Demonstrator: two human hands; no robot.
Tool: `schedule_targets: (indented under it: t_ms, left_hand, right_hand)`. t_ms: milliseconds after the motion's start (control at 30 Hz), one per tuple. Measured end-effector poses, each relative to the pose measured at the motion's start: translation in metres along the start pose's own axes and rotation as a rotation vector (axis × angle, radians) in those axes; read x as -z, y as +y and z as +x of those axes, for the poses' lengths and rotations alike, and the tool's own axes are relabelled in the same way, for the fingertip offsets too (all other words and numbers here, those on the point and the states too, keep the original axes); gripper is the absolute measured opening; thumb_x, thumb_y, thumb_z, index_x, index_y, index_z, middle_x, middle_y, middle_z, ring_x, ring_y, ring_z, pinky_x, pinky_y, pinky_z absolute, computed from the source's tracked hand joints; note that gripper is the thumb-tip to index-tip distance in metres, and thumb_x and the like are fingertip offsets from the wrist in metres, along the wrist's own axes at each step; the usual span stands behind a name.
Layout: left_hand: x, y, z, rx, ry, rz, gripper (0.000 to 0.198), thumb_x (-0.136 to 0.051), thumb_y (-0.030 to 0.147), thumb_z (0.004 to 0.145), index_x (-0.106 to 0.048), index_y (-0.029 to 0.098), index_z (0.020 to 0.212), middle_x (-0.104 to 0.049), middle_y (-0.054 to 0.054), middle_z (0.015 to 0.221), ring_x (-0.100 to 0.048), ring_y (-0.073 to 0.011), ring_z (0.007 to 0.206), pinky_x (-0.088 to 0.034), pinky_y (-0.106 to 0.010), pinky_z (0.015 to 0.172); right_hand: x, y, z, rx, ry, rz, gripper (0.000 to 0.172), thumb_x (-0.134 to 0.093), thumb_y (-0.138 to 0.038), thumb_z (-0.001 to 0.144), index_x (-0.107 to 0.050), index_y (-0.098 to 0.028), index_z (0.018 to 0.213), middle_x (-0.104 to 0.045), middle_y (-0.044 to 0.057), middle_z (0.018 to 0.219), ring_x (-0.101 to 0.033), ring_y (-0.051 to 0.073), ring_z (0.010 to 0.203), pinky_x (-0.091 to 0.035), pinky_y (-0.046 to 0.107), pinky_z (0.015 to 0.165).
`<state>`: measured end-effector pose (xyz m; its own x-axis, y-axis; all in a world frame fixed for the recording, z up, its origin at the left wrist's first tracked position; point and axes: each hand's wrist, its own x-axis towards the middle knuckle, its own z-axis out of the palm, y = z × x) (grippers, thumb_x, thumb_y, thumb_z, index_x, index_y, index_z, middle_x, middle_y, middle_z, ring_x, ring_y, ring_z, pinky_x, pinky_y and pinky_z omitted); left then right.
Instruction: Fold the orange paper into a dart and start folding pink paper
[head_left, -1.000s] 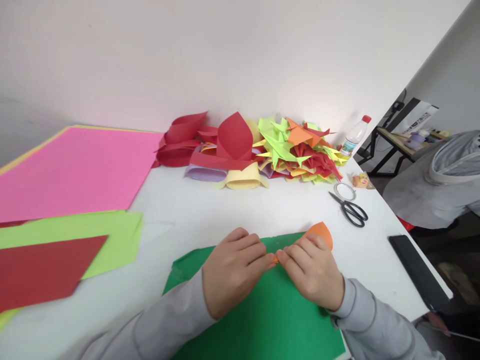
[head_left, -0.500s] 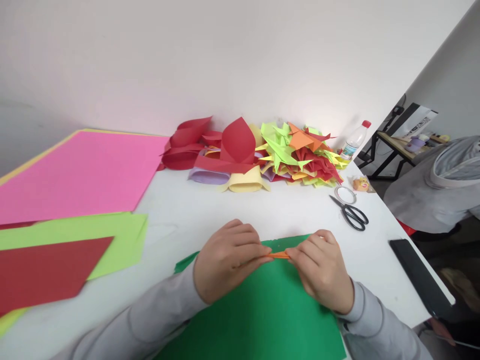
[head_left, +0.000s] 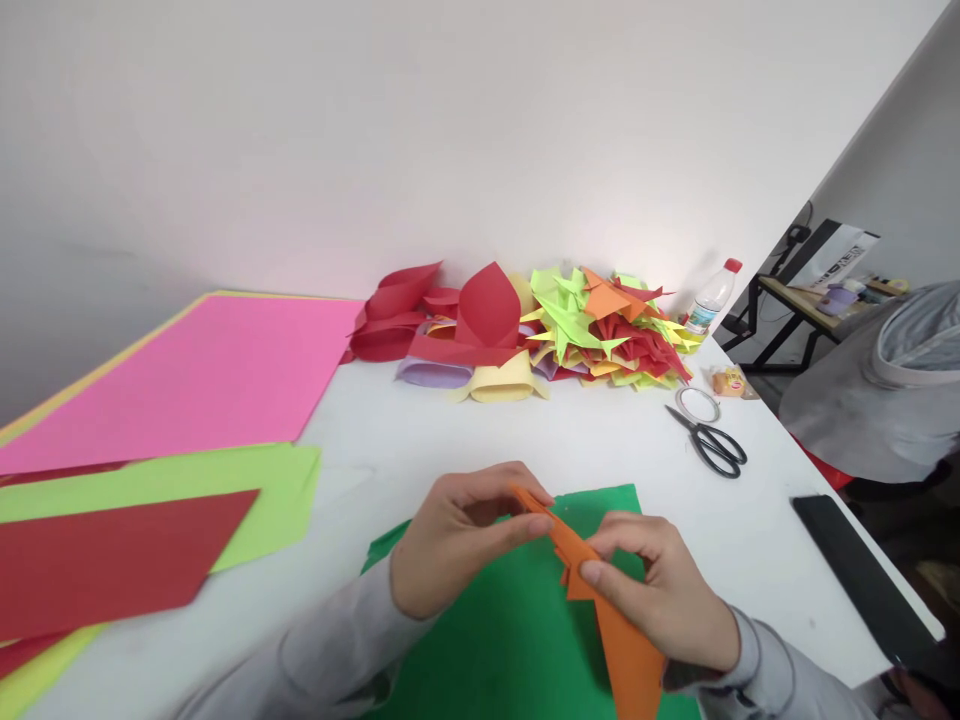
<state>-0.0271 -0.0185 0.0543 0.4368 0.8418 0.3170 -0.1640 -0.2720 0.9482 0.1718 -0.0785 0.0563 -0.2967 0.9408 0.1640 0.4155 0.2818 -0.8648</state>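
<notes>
A long, narrow folded orange paper piece (head_left: 600, 600) is held up above a green paper sheet (head_left: 517, 640) at the near edge of the white table (head_left: 600, 430). My left hand (head_left: 457, 535) pinches its far tip between thumb and fingers. Around its middle, my right hand (head_left: 660, 590) is closed, and the lower end sticks out toward me. Both wrists wear grey sleeves.
A pile of folded paper shapes (head_left: 525, 325) in red, yellow, lime and orange lies by the wall. Pink (head_left: 187, 380), lime (head_left: 150, 480) and red (head_left: 105, 560) sheets lie left. Black scissors (head_left: 709, 440), a tape ring (head_left: 695, 404), a plastic bottle (head_left: 712, 295) and a black phone (head_left: 862, 580) sit right. Another person in grey (head_left: 877, 400) is beyond the table's right edge.
The orange piece was pressed flat on the green sheet; now both hands have lifted it and turned it lengthwise, its long end pointing toward me. The camera view shifted slightly.
</notes>
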Motion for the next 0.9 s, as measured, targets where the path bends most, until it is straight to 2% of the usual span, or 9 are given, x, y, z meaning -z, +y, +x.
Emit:
schedule_targets:
  t_ms: [267, 500, 567, 667, 733, 833, 900]
  left_hand:
    - [0.003, -0.015, 0.002, 0.176, 0.055, -0.055, 0.026, -0.070, 0.032, 0.075, -0.066, 0.015, 0.056, -0.056, 0.000, 0.054, -0.048, -0.0104, 0.053, -0.041, -0.024, 0.050]
    - [0.001, -0.017, 0.003, 0.202, 0.108, -0.087, 0.030, -0.068, 0.034, 0.076, -0.062, 0.015, 0.054, -0.054, 0.001, 0.053, -0.046, -0.0099, 0.051, -0.041, -0.024, 0.050]
    - [0.002, -0.017, 0.003, 0.210, 0.088, -0.127, 0.026, -0.066, 0.035, 0.078, -0.067, 0.014, 0.062, -0.057, 0.000, 0.057, -0.048, -0.0100, 0.052, -0.042, -0.024, 0.049]
    - [0.005, -0.018, 0.004, 0.219, 0.041, -0.218, 0.025, -0.064, 0.037, 0.080, -0.071, 0.014, 0.078, -0.062, -0.004, 0.067, -0.052, -0.0124, 0.056, -0.045, -0.026, 0.048]
    - [0.005, -0.019, 0.005, 0.233, 0.064, -0.249, 0.023, -0.067, 0.036, 0.077, -0.071, 0.013, 0.077, -0.063, -0.006, 0.067, -0.054, -0.0138, 0.058, -0.047, -0.026, 0.048]
    - [0.004, -0.021, 0.007, 0.298, 0.179, -0.288, 0.020, -0.076, 0.033, 0.067, -0.073, 0.014, 0.073, -0.066, -0.005, 0.066, -0.058, -0.0154, 0.061, -0.050, -0.024, 0.048]
    - [0.002, -0.022, 0.007, 0.345, 0.243, -0.335, 0.024, -0.081, 0.032, 0.061, -0.074, 0.015, 0.075, -0.069, -0.006, 0.068, -0.061, -0.0172, 0.064, -0.052, -0.025, 0.048]
  right_hand:
    - [-0.012, 0.013, 0.000, -0.070, 0.053, 0.082, 0.021, -0.060, -0.029, 0.083, -0.066, -0.017, 0.067, -0.059, 0.000, 0.062, -0.052, 0.011, 0.059, -0.042, 0.022, 0.058]
    - [-0.017, 0.015, 0.000, -0.086, 0.094, 0.156, 0.020, -0.062, -0.029, 0.081, -0.067, -0.017, 0.066, -0.057, 0.000, 0.061, -0.050, 0.010, 0.059, -0.040, 0.023, 0.059]
    - [-0.017, 0.017, 0.000, -0.175, 0.077, 0.301, 0.021, -0.066, -0.034, 0.078, -0.068, -0.017, 0.066, -0.058, 0.000, 0.061, -0.049, 0.010, 0.058, -0.039, 0.023, 0.057]
    - [-0.016, 0.021, 0.003, -0.414, -0.007, 0.677, 0.029, -0.073, -0.044, 0.070, -0.068, -0.016, 0.068, -0.061, 0.000, 0.060, -0.050, 0.008, 0.052, -0.038, 0.021, 0.052]
    - [-0.016, 0.026, 0.007, -0.532, -0.065, 0.843, 0.032, -0.077, -0.046, 0.065, -0.069, -0.015, 0.067, -0.063, 0.001, 0.058, -0.050, 0.007, 0.047, -0.037, 0.019, 0.048]
    - [-0.017, 0.036, 0.009, -0.573, -0.112, 0.948, 0.033, -0.079, -0.043, 0.062, -0.068, -0.012, 0.062, -0.062, 0.001, 0.051, -0.052, 0.007, 0.043, -0.036, 0.018, 0.045]
    - [-0.020, 0.041, 0.009, -0.564, -0.120, 1.026, 0.031, -0.079, -0.041, 0.063, -0.067, -0.012, 0.061, -0.059, 0.000, 0.047, -0.053, 0.008, 0.044, -0.039, 0.019, 0.049]
